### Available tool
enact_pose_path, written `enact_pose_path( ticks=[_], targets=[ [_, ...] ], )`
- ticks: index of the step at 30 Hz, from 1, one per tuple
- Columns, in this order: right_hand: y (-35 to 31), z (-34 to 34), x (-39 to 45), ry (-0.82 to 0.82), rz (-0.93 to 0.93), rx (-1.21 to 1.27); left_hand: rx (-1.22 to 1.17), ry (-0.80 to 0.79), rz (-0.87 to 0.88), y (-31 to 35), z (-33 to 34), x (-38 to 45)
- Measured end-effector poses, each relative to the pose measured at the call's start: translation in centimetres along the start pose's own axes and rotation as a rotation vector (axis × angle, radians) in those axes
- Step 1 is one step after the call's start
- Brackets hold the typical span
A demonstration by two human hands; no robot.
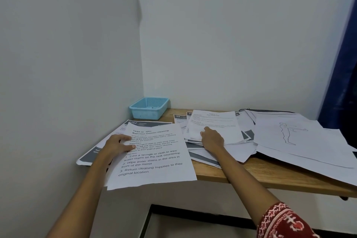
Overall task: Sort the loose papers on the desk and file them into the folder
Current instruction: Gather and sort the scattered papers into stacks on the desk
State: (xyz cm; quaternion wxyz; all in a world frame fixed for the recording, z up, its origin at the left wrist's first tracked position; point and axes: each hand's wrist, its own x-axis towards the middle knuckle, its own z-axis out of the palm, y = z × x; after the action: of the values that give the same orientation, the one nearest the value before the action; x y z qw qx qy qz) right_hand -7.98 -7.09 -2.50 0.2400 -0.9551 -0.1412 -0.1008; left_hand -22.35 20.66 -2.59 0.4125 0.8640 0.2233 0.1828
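Loose printed papers cover the wooden desk [251,175]. My left hand [117,146] holds the left edge of a "Bathroom Counter Cleaning" sheet [154,158], thumb on top, and the sheet overhangs the desk's front edge. My right hand [211,138] rests on the middle pile, fingers touching the lower left part of a white text sheet [218,123]. A sheet with a line drawing of a figure [297,139] lies on the right. A dark folder edge [270,110] shows behind the right papers; most of it is hidden.
A light blue plastic basket [148,107] stands in the back left corner against the walls. More dark-headed sheets [92,155] lie under the left sheet. A dark blue curtain [342,75] hangs at the right. A black frame [193,216] runs below the desk.
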Motion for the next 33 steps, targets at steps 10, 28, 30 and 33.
enact_pose_path(
  ticks=[10, 28, 30, 33],
  targets=[
    [-6.6, -4.5, -4.1, 0.18, -0.454, 0.061, 0.014, 0.016, -0.024, 0.1, 0.2, 0.0],
    [-2.2, -2.3, 0.6, -0.05, -0.068, 0.009, 0.021, 0.001, -0.034, 0.8, -0.2, -0.9],
    [-0.5, -1.4, 1.2, -0.102, 0.005, -0.066, 0.006, -0.016, -0.045, 0.6, -0.4, -0.8],
    [0.2, -0.7, 1.5, -0.134, 0.024, -0.12, -0.023, -0.047, -0.023, 0.7, -0.6, -0.7]
  ],
)
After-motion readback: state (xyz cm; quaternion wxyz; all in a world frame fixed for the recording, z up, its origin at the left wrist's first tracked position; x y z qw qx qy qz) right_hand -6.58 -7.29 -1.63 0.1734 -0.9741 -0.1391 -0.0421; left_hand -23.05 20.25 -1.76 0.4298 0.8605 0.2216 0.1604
